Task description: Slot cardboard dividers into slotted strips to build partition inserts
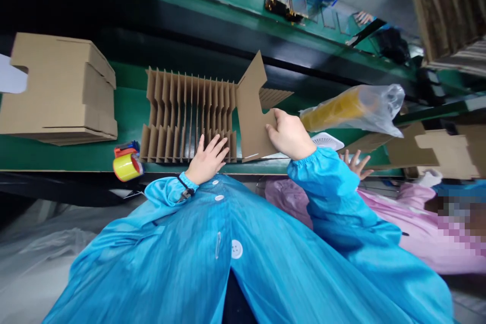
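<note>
A row of upright cardboard dividers (163, 106) stands on the green bench in front of me. My left hand (207, 159) lies over the near edge of the row, fingers spread on the tops of the slats. To the right, my right hand (291, 134) grips the edge of a notched cardboard sheet (252, 116), thumb on its face. The sheet stands tilted against the right end of the divider row. Behind it, more ribbed cardboard pieces (275, 96) show in part.
Stacked cardboard pieces (56, 91) stand left, near a tape dispenser (128, 162) with yellow tape. A plastic-wrapped yellow roll (349, 109) and a white slotted object (327, 142) lie right. A co-worker's hand (357, 164) and pink sleeve are close by. A shelf (235, 0) runs behind.
</note>
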A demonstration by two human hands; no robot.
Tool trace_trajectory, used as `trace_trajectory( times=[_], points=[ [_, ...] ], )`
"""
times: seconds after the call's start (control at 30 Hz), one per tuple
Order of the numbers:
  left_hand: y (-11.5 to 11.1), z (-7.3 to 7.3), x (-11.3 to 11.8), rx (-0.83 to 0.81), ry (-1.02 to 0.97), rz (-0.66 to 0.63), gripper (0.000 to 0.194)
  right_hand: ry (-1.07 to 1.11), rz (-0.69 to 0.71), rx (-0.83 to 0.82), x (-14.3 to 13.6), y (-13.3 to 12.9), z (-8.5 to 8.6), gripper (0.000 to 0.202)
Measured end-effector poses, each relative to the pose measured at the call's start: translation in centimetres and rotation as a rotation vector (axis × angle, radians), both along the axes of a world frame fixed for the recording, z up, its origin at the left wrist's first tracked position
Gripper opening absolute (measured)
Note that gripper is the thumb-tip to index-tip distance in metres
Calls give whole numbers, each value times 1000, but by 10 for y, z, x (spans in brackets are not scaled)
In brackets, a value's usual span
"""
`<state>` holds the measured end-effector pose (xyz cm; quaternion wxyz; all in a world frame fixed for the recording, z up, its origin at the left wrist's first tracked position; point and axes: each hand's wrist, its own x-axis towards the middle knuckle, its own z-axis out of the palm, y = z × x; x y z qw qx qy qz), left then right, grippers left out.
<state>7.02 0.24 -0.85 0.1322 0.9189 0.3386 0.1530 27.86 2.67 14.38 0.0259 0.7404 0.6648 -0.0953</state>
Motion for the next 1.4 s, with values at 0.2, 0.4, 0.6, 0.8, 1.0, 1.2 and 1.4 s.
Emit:
trace_trajectory(
  times=[0.2,0.4,0.6,0.8,1.0,1.2,1.4],
  points=[
    [-1,4,0,-14,22,-4,42,-7,-27,-32,-6,-1,1,44],
    [-1,4,0,-23,13,2,42,-36,-17,-54,-19,0,4,45],
    [-1,3,0,-19,10,1,41,-63,-8,-96,-28,2,9,48],
    [-1,2,1,-13,-5,-1,41,-69,-12,-130,-31,0,-3,51],
    [-1,2,1,-12,5,-1,41,-69,-43,-186,-36,-9,-39,55],
    [0,2,0,-14,1,2,41,-76,-65,-181,-39,-17,-42,58],
    [0,2,0,-14,15,-3,41,-73,-72,-130,-36,-20,-34,57]
  ],
)
